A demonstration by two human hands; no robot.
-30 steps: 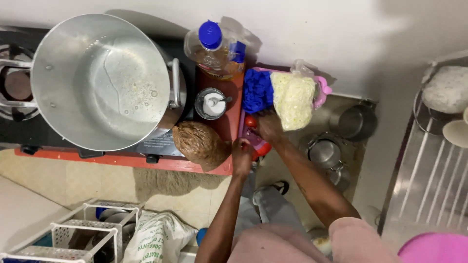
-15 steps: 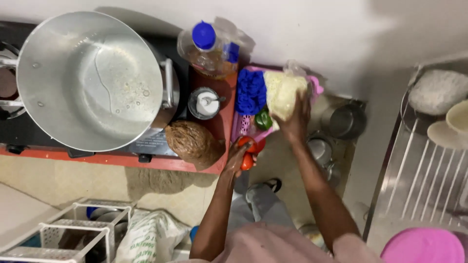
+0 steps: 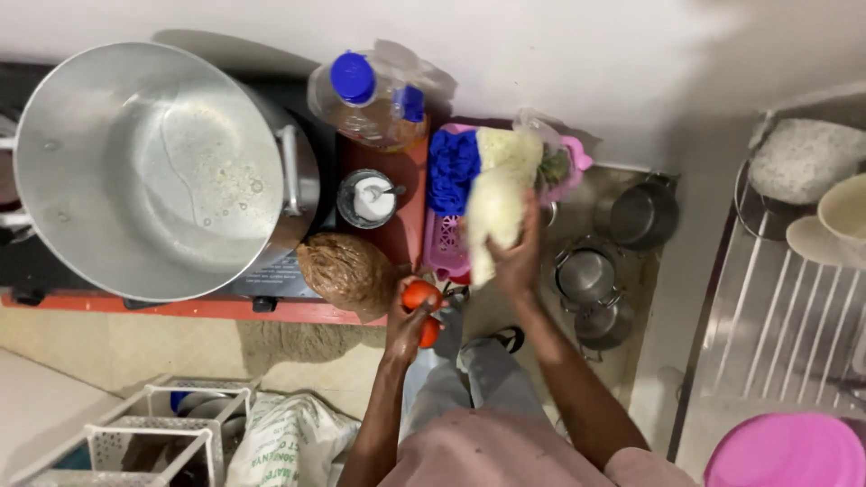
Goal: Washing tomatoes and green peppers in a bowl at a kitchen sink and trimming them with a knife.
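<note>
The left hand (image 3: 410,323) is closed around round red-orange tomatoes (image 3: 420,295), one resting on top of the fingers and another partly hidden lower in the palm, just off the front edge of the red counter (image 3: 225,309). The right hand (image 3: 519,261) grips the lower end of a pale, whitish crumpled plastic bag (image 3: 496,209) and holds it lifted over the pink perforated plastic basket (image 3: 446,243).

That basket sits at the right end of the counter and holds a bright blue bundle of cloth or netting (image 3: 453,168), with a second pale bag (image 3: 507,146) and some green leaves (image 3: 553,166) at its far side. Just left of the tomatoes lies a brown, hairy whole coconut (image 3: 346,270), touching the counter's front edge. Behind it stands a small round open jar (image 3: 367,198) with white powder and a spoon in it. Further back, a clear plastic bottle with a blue cap (image 3: 365,101) lies against the wall, filled with yellowish oil.

To the left, a large aluminium pot (image 3: 149,171) with side handles sits on the stove, holding a shallow layer of clear, bubbly liquid. On the floor right of the basket stand three steel pots (image 3: 586,275), their insides too dark to read. At far right a wire dish rack (image 3: 794,316) carries bowls, and a pink round lid or basin (image 3: 785,451) shows at the corner.
</note>
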